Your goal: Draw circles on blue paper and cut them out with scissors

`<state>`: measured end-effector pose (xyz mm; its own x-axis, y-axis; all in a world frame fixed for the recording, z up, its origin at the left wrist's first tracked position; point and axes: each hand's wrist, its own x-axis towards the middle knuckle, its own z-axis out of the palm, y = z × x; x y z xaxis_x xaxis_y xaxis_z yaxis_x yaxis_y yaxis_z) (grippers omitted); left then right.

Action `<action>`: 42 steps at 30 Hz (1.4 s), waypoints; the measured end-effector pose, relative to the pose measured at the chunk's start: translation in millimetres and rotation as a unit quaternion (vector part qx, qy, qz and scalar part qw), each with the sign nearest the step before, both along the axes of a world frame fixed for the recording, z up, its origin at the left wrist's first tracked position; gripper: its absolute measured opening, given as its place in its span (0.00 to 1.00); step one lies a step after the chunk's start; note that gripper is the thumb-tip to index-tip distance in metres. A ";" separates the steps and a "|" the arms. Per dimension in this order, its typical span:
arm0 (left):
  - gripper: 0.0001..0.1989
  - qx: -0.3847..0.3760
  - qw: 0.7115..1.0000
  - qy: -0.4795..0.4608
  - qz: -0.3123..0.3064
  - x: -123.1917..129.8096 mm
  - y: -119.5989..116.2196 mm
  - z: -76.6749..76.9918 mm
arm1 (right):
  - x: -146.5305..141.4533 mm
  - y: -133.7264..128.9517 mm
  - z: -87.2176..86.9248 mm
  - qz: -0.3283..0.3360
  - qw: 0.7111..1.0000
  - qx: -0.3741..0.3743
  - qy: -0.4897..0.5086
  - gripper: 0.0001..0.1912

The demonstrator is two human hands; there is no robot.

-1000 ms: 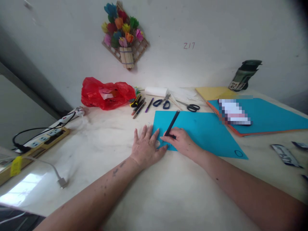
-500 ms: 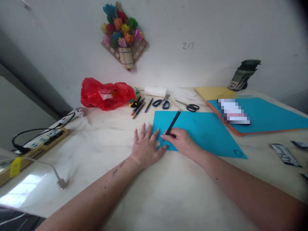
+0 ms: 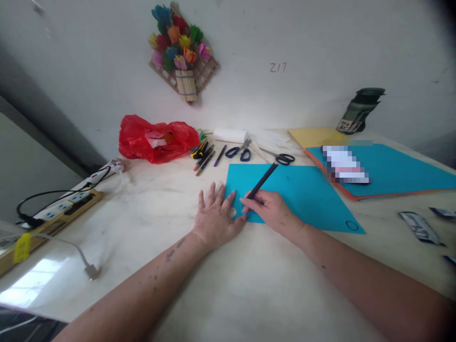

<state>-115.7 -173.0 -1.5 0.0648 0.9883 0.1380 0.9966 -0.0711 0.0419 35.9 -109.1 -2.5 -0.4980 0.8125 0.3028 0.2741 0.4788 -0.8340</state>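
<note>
A sheet of blue paper (image 3: 299, 194) lies flat on the pale table, with a small drawn circle (image 3: 352, 225) in its near right corner. My left hand (image 3: 219, 213) rests flat with fingers spread, its thumb and fingertips over the paper's left edge. Between my right hand's (image 3: 265, 204) thumb and fingers is a black marker pen (image 3: 263, 180), tilted with its upper end toward the far right. Its tip is hidden behind my fingers, near the near left corner of the sheet. Part of a dark drawn line shows there beside my left thumb.
Behind the sheet lie blue-handled scissors (image 3: 239, 151), black-handled scissors (image 3: 281, 157) and several pens (image 3: 204, 163). A red plastic bag (image 3: 156, 142) sits at the back left, a power strip (image 3: 67, 204) at left. More coloured paper (image 3: 402, 166), carrying a blurred-out phone-like object, and a bottle (image 3: 360, 111) are at right.
My right hand has shifted slightly right, and the marker leans further to the right. My left hand has stayed in place on the paper's edge.
</note>
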 end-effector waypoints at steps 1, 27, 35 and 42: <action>0.35 0.000 1.000 0.000 -0.001 -0.3 0.1 -0.1 | 0.0 -0.1 -0.8 0.004 1.000 -0.006 -0.001 0.12; 0.28 -0.097 0.977 -0.013 -0.187 -30.0 12.7 24.3 | -1.1 1.4 -6.3 -0.003 0.996 0.059 -0.068 0.14; 0.17 -0.095 0.974 -0.029 -0.205 -32.7 17.7 23.1 | -1.2 1.8 -7.3 -0.010 0.994 0.082 -0.074 0.14; 0.20 -0.108 0.970 -0.001 -0.218 -36.0 22.6 24.9 | -1.8 0.6 -7.2 -0.005 0.994 0.085 -0.073 0.14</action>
<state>-151.8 -150.5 23.4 0.4834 0.8728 -0.0677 0.8734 -0.4757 0.1044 34.1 -108.6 -9.7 -0.5397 0.7602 0.3616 0.3917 0.6070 -0.6915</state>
